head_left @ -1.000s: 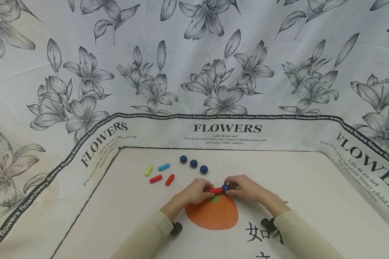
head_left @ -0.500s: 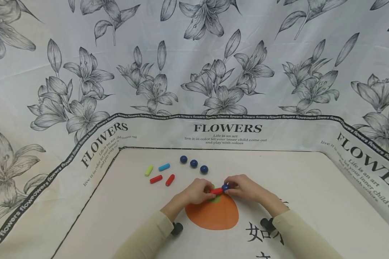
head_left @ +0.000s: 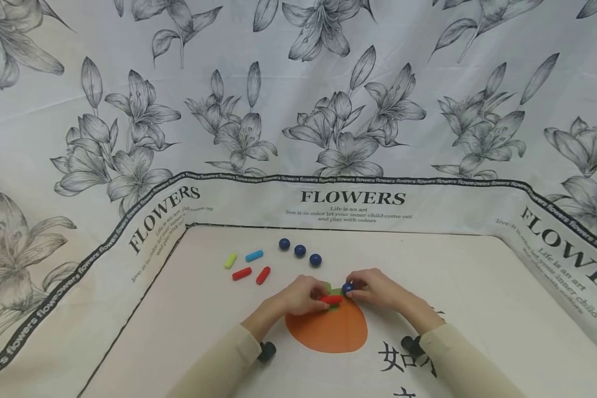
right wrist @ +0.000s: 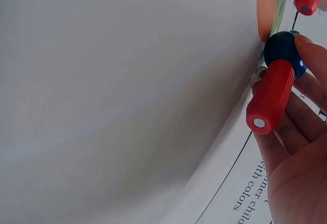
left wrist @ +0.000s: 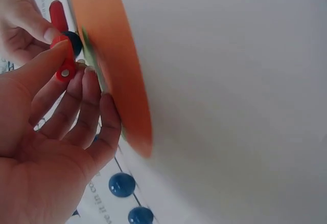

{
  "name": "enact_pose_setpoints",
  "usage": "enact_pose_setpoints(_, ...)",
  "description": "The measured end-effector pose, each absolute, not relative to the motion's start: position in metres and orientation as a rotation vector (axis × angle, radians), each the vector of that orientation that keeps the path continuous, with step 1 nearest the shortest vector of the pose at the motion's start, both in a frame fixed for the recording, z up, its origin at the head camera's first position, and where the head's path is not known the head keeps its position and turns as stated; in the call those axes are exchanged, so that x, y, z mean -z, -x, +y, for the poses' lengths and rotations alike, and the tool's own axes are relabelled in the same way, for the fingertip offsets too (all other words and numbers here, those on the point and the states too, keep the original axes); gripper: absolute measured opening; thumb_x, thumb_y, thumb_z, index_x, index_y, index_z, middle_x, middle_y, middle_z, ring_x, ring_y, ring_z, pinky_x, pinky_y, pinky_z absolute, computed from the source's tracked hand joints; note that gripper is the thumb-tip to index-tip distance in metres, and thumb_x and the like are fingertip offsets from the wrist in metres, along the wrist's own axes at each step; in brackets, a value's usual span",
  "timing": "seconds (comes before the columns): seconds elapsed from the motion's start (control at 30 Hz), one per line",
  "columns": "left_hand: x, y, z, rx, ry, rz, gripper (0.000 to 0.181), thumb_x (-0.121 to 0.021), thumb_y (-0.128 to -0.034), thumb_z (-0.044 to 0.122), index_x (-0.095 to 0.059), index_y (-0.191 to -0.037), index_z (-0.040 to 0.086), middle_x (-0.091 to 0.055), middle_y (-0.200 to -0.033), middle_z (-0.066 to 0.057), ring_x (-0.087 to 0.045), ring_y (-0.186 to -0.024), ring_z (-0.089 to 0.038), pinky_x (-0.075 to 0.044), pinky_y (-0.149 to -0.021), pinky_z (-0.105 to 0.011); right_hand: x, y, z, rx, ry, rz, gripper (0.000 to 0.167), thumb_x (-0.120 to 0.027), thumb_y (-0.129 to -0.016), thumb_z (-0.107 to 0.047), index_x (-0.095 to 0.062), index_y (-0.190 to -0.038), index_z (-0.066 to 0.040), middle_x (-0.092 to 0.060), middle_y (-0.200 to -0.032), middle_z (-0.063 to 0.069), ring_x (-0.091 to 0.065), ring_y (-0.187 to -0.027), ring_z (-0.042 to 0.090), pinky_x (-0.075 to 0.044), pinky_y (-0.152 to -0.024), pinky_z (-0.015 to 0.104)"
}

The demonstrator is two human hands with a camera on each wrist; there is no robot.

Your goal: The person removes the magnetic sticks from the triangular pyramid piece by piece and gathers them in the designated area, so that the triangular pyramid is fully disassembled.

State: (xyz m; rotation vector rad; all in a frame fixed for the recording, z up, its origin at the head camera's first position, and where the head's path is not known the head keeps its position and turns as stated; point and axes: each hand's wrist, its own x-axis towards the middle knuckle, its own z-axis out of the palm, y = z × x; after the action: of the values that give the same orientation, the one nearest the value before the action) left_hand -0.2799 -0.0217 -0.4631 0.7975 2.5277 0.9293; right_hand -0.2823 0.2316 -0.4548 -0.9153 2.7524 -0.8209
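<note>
My left hand (head_left: 300, 294) pinches a red magnetic building stick (head_left: 332, 299) between thumb and fingers, with a silver dot showing on its end in the left wrist view. My right hand (head_left: 375, 287) grips a blue ball (head_left: 347, 288) at its fingertips. Stuck to that ball is a second red stick (right wrist: 271, 98), which the right wrist view shows pointing away from the palm. A small gap separates the left hand's stick from the ball in the head view. Both hands are above an orange printed shape (head_left: 325, 331) with green leaves.
Three loose blue balls (head_left: 300, 251) lie in a slanting row behind the hands. To their left are a yellow-green stick (head_left: 230, 261), a blue stick (head_left: 254, 256) and two red sticks (head_left: 241, 273). A flower-printed cloth (head_left: 348, 204) rises behind the white tabletop (head_left: 194, 331).
The red stick in my left hand has come away from the blue ball, shifting slightly toward me. My right hand stays nearly in place with the ball. The head view has shifted slightly.
</note>
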Motion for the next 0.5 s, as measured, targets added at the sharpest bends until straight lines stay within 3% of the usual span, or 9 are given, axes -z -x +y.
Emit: enact_pose_setpoints(0.5, 0.459, 0.268, -0.105, -0.966, -0.681, 2.658, 0.013, -0.079, -0.0913, 0.018, -0.074, -0.103, 0.015, -0.066, -0.088, 0.007, -0.059, -0.087, -0.015, -0.053, -0.077, -0.028, 0.454, 0.281, 0.229, 0.827, 0.879, 2.739, 0.023, -0.073, -0.096, -0.02, -0.071, -0.114, -0.005, -0.072, -0.102, -0.001, -0.067, -0.093, 0.015, -0.057, -0.089, 0.042)
